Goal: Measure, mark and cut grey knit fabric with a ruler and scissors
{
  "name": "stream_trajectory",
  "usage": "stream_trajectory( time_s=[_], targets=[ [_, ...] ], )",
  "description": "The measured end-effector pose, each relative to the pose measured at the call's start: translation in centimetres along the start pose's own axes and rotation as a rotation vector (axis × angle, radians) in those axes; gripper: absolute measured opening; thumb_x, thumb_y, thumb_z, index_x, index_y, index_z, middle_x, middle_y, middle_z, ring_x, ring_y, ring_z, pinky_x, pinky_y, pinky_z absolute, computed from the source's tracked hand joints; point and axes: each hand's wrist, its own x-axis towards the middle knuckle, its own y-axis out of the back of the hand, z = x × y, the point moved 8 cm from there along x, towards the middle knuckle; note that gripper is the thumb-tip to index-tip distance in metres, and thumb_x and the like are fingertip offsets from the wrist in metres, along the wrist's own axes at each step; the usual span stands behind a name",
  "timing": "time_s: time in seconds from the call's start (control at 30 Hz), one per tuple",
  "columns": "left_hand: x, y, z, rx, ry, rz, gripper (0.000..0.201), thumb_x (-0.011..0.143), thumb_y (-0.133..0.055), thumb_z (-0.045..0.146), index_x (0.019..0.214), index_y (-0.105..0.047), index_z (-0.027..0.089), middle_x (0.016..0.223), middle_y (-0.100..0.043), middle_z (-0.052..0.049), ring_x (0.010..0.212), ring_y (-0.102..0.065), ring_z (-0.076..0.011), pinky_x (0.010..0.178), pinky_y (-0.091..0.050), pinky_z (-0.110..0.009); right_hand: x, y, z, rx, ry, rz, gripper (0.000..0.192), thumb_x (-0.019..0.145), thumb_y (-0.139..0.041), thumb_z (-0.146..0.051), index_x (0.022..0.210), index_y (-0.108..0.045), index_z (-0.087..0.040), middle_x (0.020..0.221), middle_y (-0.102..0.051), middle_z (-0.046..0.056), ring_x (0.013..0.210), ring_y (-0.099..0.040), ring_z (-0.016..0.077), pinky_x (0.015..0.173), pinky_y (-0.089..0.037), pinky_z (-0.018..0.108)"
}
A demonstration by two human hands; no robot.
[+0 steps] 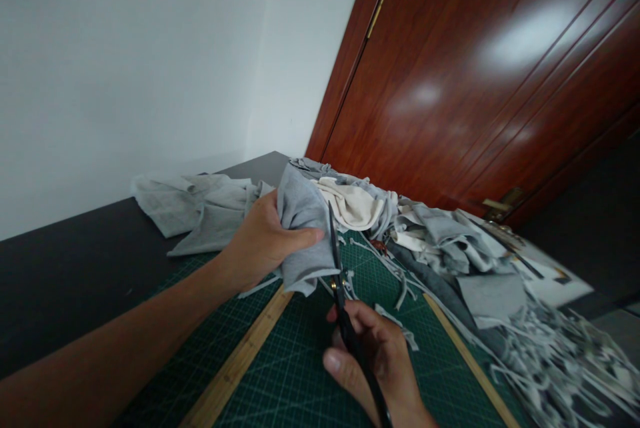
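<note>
A piece of grey fabric (306, 215) is held up over the green cutting mat (280, 375). My left hand (270, 235) grips it, thumb across the front and the fingers hidden behind. My right hand (377, 355) is closed around the handles of black scissors (340, 295). The scissor blades point up and away from me, along the right edge of the fabric, and look nearly closed. Whether cloth lies between them, I cannot tell. Thin fabric offcuts (400, 325) are scattered on the mat beyond and beside my right hand.
Two wooden rulers (240, 361) lie on the mat. Grey cloth pieces (200, 205) rest at the left on the black table (75, 275). Cream cloth (350, 205), grey cloth and a heap of fabric strips (555, 355) line the right. Behind stand a white wall and a reddish wooden door (450, 81).
</note>
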Motion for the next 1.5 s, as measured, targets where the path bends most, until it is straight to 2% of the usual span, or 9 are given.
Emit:
stream_trajectory(
  time_s=[0.17, 0.37, 0.57, 0.8, 1.1, 1.4, 1.5],
  targets=[
    [0.1, -0.1, -0.1, -0.119, 0.024, 0.006, 0.045, 0.059, -0.095, 0.022, 0.096, -0.07, 0.018, 0.082, -0.076, -0.002, 0.069, -0.072, -0.0195, 0.064, -0.062, -0.03, -0.1, 0.0, 0.0, 0.022, 0.0, -0.018, 0.042, 0.082, -0.092, -0.051, 0.104, -0.073, -0.023, 0.065, -0.05, -0.008, 0.054, -0.034, 0.0098, 0.05, -0.026, 0.024],
    [0.1, 0.0, -0.1, -0.185, 0.025, 0.009, 0.04, 0.059, -0.095, 0.021, 0.09, -0.069, 0.018, 0.077, -0.076, 0.0, 0.064, -0.069, -0.0162, 0.061, -0.06, -0.026, -0.1, 0.2, 0.2, 0.0, -0.007, -0.004, 0.045, 0.079, -0.095, -0.051, 0.106, -0.073, -0.022, 0.066, -0.052, -0.007, 0.054, -0.036, 0.0099, 0.05, -0.027, 0.024],
    [0.1, 0.2, 0.3, -0.147, 0.008, 0.033, 0.038, 0.059, -0.094, 0.02, 0.087, -0.069, 0.018, 0.075, -0.075, 0.001, 0.062, -0.068, -0.0161, 0.058, -0.059, -0.026, 0.0, 0.0, 0.3, 0.023, -0.033, -0.038, 0.05, 0.074, -0.1, -0.052, 0.105, -0.075, -0.022, 0.062, -0.052, -0.008, 0.051, -0.036, 0.0092, 0.047, -0.026, 0.022],
    [0.2, 0.4, 1.0, -0.178, -0.018, 0.06, 0.034, 0.062, -0.093, 0.022, 0.087, -0.07, 0.016, 0.074, -0.074, 0.001, 0.062, -0.068, -0.0158, 0.059, -0.059, -0.026, -0.1, 0.3, 0.4, -0.016, -0.029, -0.016, 0.053, 0.073, -0.1, -0.056, 0.106, -0.076, -0.022, 0.064, -0.056, -0.007, 0.049, -0.041, 0.0087, 0.045, -0.027, 0.021],
    [0.3, 0.5, 1.3, -0.186, 0.016, 0.039, 0.045, 0.055, -0.097, 0.019, 0.089, -0.067, 0.017, 0.074, -0.075, 0.002, 0.059, -0.069, -0.0167, 0.056, -0.061, -0.028, -0.2, 0.2, 0.4, 0.037, 0.015, -0.023, 0.051, 0.076, -0.097, -0.058, 0.107, -0.075, -0.023, 0.063, -0.047, -0.009, 0.051, -0.034, 0.008, 0.048, -0.027, 0.022],
    [0.5, 0.4, 0.8, -0.08, 0.018, -0.024, 0.044, 0.063, -0.092, 0.018, 0.099, -0.065, 0.017, 0.079, -0.075, 0.002, 0.066, -0.07, -0.0168, 0.059, -0.059, -0.026, -0.4, 0.2, 0.5, 0.088, 0.05, -0.024, 0.056, 0.079, -0.093, -0.059, 0.119, -0.075, -0.024, 0.069, -0.049, -0.007, 0.058, -0.036, 0.0108, 0.053, -0.029, 0.025],
    [0.5, 0.1, 0.8, -0.045, 0.006, -0.052, 0.042, 0.066, -0.091, 0.019, 0.099, -0.066, 0.017, 0.082, -0.075, 0.001, 0.069, -0.07, -0.0165, 0.064, -0.059, -0.027, -0.4, -0.2, 0.4, 0.104, 0.036, -0.065, 0.052, 0.081, -0.092, -0.057, 0.119, -0.075, -0.025, 0.07, -0.05, -0.007, 0.059, -0.036, 0.0107, 0.053, -0.027, 0.024]
  ],
)
